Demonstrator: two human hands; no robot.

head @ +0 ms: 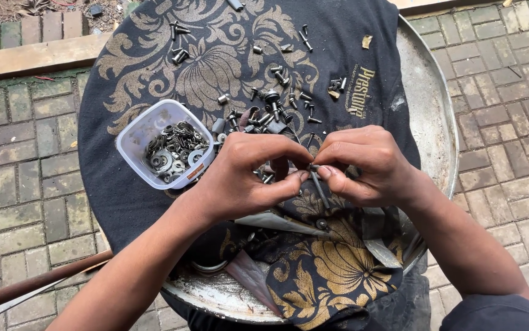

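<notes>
— While both hands meet over the black patterned cloth (154, 49) on the round metal tray (436, 122), what are they actually gripping?

— A thin dark bolt (320, 190), held just above the cloth near the tray's middle. The left hand (246, 178) pinches near its top with thumb and fingertips; the right hand (371, 165) pinches the same end, fingers curled.

— How would it handle?

— Stiff and light, I'd judge, metal and probably slick, so easy to drop. Best held by the shank, as now, with the fingertips turning whatever sits at the top.

— And the white plastic tub (138, 132)?

— Just beside the left hand, full of washers (172, 153). Loose screws and bolts (273, 107) lie scattered beyond the knuckles.

— Anything unclear?

— The bolt's upper end is hidden between the fingertips; I cannot tell whether a nut or washer is there. The tray's near rim is cut off below.
</notes>
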